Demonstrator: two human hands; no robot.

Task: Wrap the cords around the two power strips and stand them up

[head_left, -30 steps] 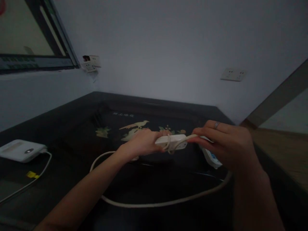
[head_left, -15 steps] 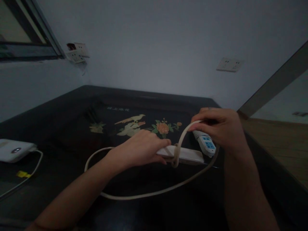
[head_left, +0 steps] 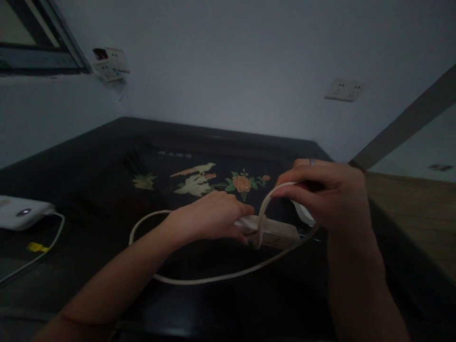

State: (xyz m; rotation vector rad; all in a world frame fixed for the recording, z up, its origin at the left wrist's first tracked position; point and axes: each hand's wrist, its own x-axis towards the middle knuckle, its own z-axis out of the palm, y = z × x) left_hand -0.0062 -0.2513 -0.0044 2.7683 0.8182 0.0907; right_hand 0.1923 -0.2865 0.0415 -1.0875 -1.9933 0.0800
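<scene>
dim light falls on a plain wall (head_left: 228,61) with a socket plate (head_left: 344,90), above a dark glossy surface (head_left: 228,306) decorated with a bird and flowers. over the middle of that surface is a white power strip (head_left: 283,233), its near-left end grasped between the thumb and fingers of the left hand (head_left: 210,216); whether its underside touches down, i cannot tell. the right hand (head_left: 324,192) pinches a pale cord (head_left: 262,213) between thumb and fingertips, raising it in an arch beside the strip's middle. lower down, the cord bends close against the strip and seems to pass around it, while a wide loop spreads towards the person. partly hidden behind the right hand sits another white object (head_left: 302,213). far left, a white device (head_left: 23,213) trails a thin cable (head_left: 57,242).

as i judge it, pulling hard could cinch the bend into a tight knot, or twist the strip from the left fingers if their hold is light. a sweeping right hand could knock the object behind it, and the wide loop might snag on the left forearm.
</scene>
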